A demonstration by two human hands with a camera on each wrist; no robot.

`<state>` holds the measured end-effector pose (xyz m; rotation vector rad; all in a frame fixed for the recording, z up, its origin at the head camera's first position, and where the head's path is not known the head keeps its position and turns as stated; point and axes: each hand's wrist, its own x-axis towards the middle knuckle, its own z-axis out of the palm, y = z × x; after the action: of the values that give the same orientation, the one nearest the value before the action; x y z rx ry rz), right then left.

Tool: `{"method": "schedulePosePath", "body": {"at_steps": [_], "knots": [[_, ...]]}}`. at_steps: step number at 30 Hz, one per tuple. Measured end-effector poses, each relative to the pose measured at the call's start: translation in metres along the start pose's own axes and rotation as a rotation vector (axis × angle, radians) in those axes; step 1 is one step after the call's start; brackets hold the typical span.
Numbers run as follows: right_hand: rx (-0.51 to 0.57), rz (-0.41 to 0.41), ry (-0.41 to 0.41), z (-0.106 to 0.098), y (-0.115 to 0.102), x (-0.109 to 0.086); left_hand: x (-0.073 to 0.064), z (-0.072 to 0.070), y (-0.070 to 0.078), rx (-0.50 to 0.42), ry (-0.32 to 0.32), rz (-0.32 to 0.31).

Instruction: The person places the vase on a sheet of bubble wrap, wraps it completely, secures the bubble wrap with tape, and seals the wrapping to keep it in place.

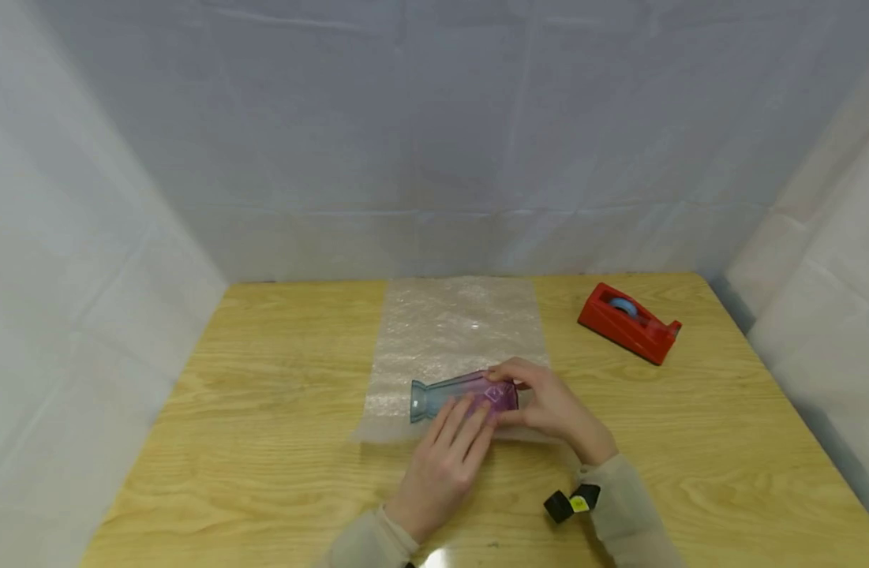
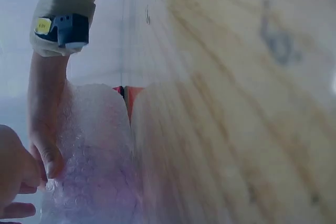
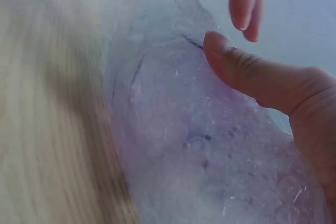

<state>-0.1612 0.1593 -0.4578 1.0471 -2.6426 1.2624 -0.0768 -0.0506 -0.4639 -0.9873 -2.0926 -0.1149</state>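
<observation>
Purple-and-blue vase lies on bubble wrap reaching the far edge of the bench — right hand clamps fingers round its wide end, left hand rests straight fingers across it, probably against rolling.

From here the vase shades from blue into purple; the dispenser is red, its tape blue, the tabletop yellow wood grain.

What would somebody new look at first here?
Probably the see-through blue-and-purple vase lying on its side near the middle, where the left fingers rest on it and the right fingers grip its purple end. Next, the bright red tape dispenser at the far right, then shiny bubble wrap stretching to the table's far edge.
</observation>
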Motion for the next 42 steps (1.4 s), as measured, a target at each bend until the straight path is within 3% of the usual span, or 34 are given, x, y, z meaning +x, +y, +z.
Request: {"method": "schedulePosePath", "body": {"at_steps": [3,9,14,23,36,42], "knots": [[0.049,0.024,-0.037,-0.002,0.002,0.004,-0.003,0.002,0.002,0.026,-0.083,-0.026],[0.154,0.086,-0.134,-0.009,0.005,0.016,-0.007,0.009,0.004,0.063,-0.329,-0.093],[0.182,0.112,-0.176,-0.013,0.008,0.022,-0.003,0.013,0.004,0.098,-0.428,-0.116],[0.186,0.123,-0.166,-0.011,0.012,0.028,0.001,0.021,0.000,0.055,-0.457,-0.175],[0.191,0.093,-0.154,-0.013,0.017,0.035,0.017,0.036,-0.017,0.103,-0.426,-0.202],[0.174,0.095,-0.171,-0.015,0.017,0.038,0.026,0.042,-0.022,0.109,-0.500,-0.248]]}}
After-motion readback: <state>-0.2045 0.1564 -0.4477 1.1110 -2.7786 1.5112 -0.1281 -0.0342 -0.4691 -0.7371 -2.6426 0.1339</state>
